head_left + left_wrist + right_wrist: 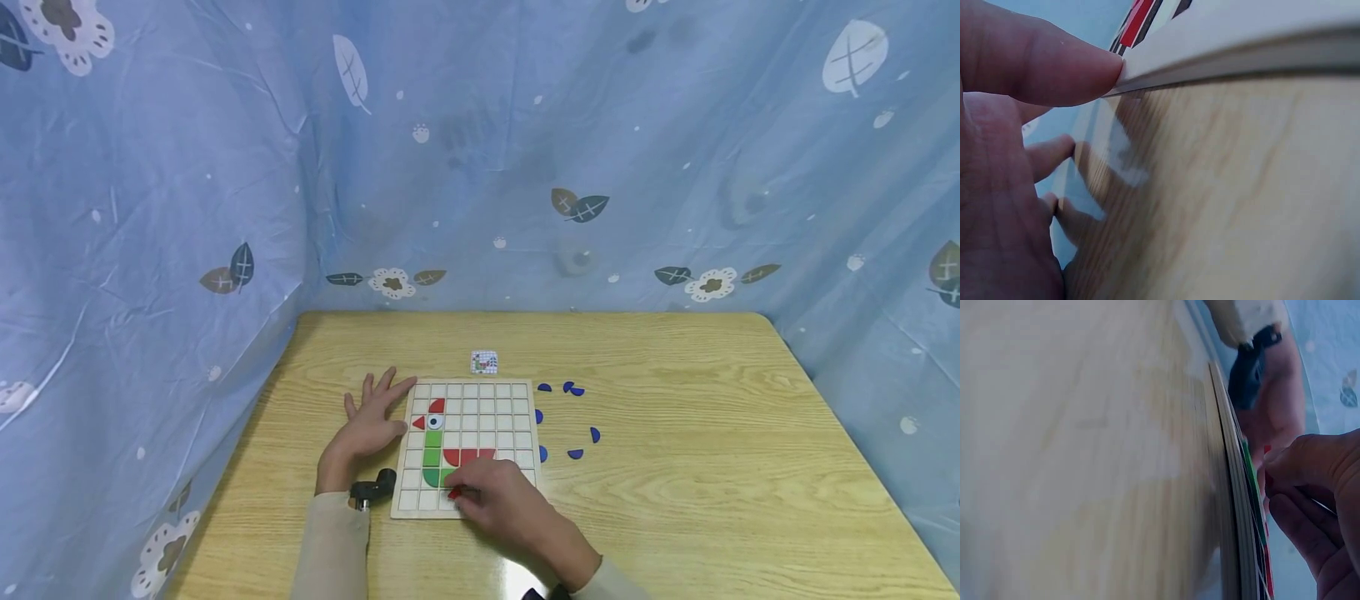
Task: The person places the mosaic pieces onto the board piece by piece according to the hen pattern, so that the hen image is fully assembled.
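Note:
A white square-grid board (480,408) with a pale wooden rim lies on the table. On it sit a red quarter-round piece (437,406), a red triangle (418,422), an eye piece (434,422), green squares (432,438), a green rounded piece (431,477) and a row of red pieces (468,456). My right hand (506,504) pinches a small red piece (454,493) over the board's lower rows; the fingers hide part of it. Fingers spread, my left hand (369,427) touches the board's left edge, its thumb (1079,69) against the rim in the left wrist view.
A small pattern card (483,362) lies behind the board. Several blue half-round pieces (576,454) are scattered along the board's right side. The wooden table (712,467) meets a blue patterned cloth (480,167) at the back and sides.

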